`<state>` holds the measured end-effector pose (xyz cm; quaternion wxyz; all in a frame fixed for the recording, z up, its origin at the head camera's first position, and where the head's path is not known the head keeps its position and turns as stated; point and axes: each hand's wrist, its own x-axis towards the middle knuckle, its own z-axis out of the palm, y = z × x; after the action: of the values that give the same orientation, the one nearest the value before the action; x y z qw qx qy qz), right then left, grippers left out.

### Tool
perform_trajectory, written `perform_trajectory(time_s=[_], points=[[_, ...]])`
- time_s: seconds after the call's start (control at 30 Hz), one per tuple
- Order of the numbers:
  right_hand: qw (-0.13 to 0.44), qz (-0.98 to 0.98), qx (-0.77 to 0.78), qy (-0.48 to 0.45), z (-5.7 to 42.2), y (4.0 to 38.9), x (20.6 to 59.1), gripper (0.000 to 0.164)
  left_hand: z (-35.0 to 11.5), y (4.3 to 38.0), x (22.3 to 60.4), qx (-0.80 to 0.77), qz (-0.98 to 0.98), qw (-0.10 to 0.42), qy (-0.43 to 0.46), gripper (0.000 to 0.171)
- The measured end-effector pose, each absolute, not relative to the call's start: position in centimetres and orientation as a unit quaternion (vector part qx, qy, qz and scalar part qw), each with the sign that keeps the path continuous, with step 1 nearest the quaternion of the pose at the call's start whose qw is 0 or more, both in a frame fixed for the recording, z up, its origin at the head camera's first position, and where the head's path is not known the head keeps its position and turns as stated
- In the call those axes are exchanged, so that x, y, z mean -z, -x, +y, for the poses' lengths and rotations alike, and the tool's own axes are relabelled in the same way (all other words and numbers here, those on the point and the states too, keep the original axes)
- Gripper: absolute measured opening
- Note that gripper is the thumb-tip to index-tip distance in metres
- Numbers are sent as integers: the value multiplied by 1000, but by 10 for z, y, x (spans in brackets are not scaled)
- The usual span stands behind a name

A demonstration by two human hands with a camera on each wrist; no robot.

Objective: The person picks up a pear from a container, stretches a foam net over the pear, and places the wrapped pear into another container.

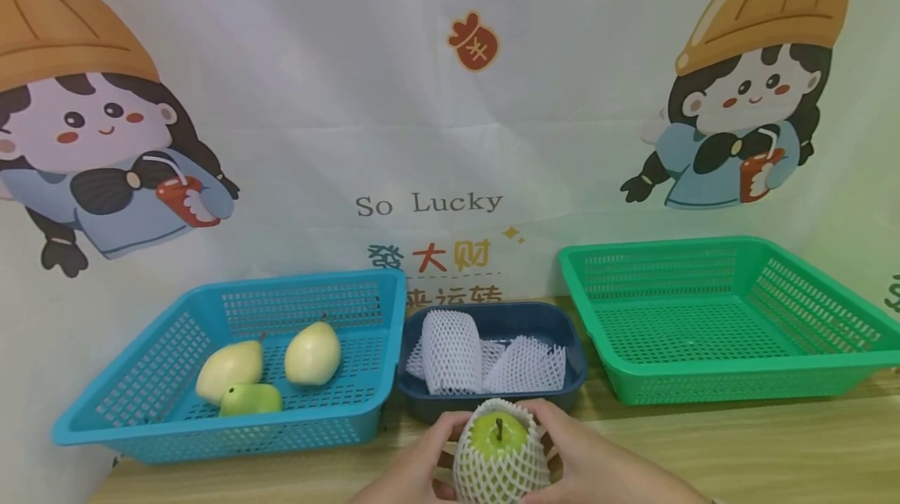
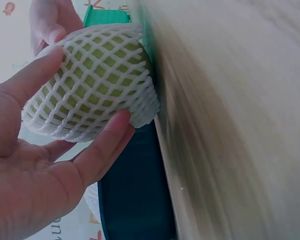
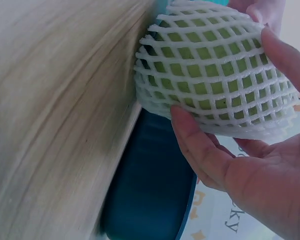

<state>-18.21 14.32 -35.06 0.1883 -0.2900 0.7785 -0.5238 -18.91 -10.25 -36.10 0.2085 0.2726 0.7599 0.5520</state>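
A green apple [image 1: 498, 435] sits upright, stem up, inside a white foam net sleeve [image 1: 495, 479]. The sleeve's upper end is open around the stem. From the left side my left hand [image 1: 429, 461] holds the sleeved apple, with thumb and fingers spread around the net [image 2: 90, 85]. My right hand [image 1: 580, 453] grips it from the opposite side, its fingertips pressing on the mesh [image 3: 210, 75]. Behind the hands stands a dark blue tray [image 1: 573, 363] holding several white foam net sleeves [image 1: 452, 352].
At the left, a blue basket [image 1: 246, 437] holds two pale yellow pears [image 1: 312, 353] and a smaller green fruit [image 1: 251, 399]. A green basket [image 1: 731, 387] stands at the right on the wooden table [image 1: 773, 441]. Behind everything hangs a printed cloth [image 1: 337, 98].
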Motion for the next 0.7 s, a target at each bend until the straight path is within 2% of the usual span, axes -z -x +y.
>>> perform_trajectory(time_s=[0.17,0.33,0.47,0.7], points=[[186,800,524,225,140,179,343,72,-104,186,355,-565,756,210,-257,72],[167,786,552,220,140,177,338,72,-105,181,350,-596,741,226,-209,67],[163,778,558,238,142,177,338,73,-105,179,347,-625,714,262,-176,65],[208,782,525,264,145,177,341,69,-105,179,352,-621,699,323,-145,71]])
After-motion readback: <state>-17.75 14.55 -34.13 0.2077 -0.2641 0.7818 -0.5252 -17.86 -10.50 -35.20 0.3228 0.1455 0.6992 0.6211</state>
